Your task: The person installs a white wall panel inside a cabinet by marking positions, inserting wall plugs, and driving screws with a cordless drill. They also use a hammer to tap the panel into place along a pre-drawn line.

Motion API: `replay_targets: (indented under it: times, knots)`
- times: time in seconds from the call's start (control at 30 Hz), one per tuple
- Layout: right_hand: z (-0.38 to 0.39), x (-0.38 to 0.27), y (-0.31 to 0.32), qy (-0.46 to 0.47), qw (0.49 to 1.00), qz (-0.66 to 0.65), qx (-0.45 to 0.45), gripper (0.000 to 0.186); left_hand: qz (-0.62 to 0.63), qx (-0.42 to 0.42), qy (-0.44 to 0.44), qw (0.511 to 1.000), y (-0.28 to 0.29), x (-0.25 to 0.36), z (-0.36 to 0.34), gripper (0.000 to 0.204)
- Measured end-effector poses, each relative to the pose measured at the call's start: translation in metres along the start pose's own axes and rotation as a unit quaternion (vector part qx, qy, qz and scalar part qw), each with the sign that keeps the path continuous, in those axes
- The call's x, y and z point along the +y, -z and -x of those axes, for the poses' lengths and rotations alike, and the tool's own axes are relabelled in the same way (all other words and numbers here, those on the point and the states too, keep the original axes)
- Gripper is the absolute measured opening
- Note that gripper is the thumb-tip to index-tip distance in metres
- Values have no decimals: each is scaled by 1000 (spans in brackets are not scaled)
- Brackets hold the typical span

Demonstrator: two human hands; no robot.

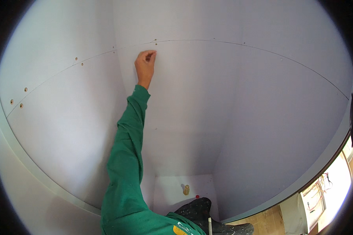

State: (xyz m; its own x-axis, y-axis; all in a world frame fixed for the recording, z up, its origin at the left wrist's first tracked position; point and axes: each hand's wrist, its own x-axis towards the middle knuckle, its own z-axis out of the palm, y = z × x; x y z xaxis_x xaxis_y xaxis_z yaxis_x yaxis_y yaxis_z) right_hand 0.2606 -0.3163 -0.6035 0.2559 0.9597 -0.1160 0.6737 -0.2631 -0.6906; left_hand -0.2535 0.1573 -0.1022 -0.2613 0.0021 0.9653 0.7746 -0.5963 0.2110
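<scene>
My left hand [144, 62] is raised in front of the back panel [180, 98] of a tall white cabinet-like space. Its thumb and fingertips are pinched together; whatever lies between them, if anything, is too small to make out. Just above the fingertips, two small drilled holes [155, 44] sit above and below a thin seam [192, 40]. Whether the fingers touch the panel I cannot tell. A green sleeve [125, 145] covers the arm. My right hand is out of the picture.
Several larger holes [21, 105] follow the seam on the left side panel [59, 117]. A small yellowish bottle-like object [186, 190] and a small red piece [197, 196] rest on the bottom panel [164, 192], near my dark trouser leg [198, 207]. Beyond the right edge are wooden flooring [268, 221] and tangled wires [321, 186].
</scene>
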Motion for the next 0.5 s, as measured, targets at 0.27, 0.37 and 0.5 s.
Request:
replay_targets:
  times: [0.27, 0.37, 0.5]
  knots:
    - [3, 0, 7, -12, 1000, 2, -6, 37, -91, -124, 11, 988, 4, 16, -61, 28]
    - [3, 2, 8, -10, 1000, 2, -10, 37, -165, -175, 21, 970, 6, 16, -77, 31]
    - [4, 1, 9, -11, 1000, 2, -9, 37, -305, -174, -35, 936, 8, 36, -83, 43]
